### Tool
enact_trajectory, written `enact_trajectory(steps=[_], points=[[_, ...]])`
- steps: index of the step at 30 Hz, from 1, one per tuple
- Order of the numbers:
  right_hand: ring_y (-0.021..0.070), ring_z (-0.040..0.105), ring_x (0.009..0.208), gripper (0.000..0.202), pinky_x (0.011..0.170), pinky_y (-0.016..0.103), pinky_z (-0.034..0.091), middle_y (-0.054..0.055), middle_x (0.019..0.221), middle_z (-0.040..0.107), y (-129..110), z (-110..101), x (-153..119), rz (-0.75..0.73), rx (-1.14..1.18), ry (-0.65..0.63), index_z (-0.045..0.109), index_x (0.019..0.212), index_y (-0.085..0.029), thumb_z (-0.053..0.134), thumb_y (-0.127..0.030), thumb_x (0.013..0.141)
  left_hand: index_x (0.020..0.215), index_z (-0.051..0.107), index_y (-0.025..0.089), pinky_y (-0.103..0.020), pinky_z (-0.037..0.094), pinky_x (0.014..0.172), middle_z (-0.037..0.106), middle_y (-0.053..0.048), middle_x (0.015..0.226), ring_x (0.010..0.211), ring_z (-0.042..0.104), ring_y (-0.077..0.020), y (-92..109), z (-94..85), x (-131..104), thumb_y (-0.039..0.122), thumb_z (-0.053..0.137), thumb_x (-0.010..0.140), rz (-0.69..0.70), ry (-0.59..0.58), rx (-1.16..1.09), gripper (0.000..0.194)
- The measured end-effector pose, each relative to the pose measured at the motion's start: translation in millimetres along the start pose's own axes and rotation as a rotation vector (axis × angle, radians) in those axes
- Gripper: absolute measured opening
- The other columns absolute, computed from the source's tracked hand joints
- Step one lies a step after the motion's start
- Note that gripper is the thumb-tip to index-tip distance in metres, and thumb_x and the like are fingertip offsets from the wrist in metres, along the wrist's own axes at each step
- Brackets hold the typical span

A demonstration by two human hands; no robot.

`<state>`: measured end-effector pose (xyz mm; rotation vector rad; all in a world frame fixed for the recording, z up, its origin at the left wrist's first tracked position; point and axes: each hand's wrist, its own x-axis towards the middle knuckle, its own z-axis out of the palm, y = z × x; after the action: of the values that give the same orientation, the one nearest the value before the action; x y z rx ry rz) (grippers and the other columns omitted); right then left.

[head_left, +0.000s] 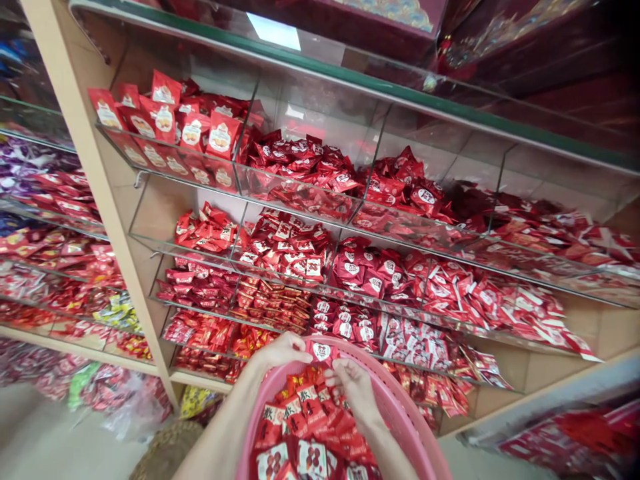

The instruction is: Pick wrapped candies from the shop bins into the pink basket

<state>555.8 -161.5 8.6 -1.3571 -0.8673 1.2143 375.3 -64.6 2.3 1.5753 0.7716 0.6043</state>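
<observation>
Okay, head view: red packet [321, 351] between both hands, at the pink basket's [423, 427] far rim.
Long side seems to run hand to hand; left hand [287, 352] pinches its left edge, right hand [354, 387] curls at the lower right corner, grip unclear.

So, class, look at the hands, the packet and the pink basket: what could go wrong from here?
1. The packet at the fingers of the left hand and right hand could slip; it shows against the far rim of the pink basket, so it might land outside.
2. Many red packets lie loose in the basket and might spill if it tipped.
3. Similar red shelf packets might be mixed up.
</observation>
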Motion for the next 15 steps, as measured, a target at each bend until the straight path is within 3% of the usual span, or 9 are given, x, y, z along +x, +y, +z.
enact_trajectory(steps=[7,15], points=[[0.0142,0.058,0.049,0.041,0.042,0.022,0.039,0.002,0.062,0.066,3.1,-3.9,0.5,0.001,-0.017,-0.053,0.056,0.070,-0.018,0.069,-0.056,0.059,0.051,0.055,0.012,-0.022,0.031,0.058,0.046,0.005,0.054,0.057,0.040,-0.0083,1.3,0.5,-0.4,0.044,0.073,0.054,0.005,-0.005,-0.024,0.036],[0.0196,0.064,0.067,0.036,0.053,0.026,0.047,0.003,0.069,0.067,-7.6,-1.7,-4.9,0.017,-0.036,-0.046,0.059,0.072,-0.019,0.068,-0.052,0.064,0.051,0.055,0.012,-0.021,0.032,0.058,0.047,0.005,0.056,0.058,0.041,-0.0081,2.4,-3.2,0.2,0.044,0.070,0.059,0.038,-0.048,0.045,0.036]])
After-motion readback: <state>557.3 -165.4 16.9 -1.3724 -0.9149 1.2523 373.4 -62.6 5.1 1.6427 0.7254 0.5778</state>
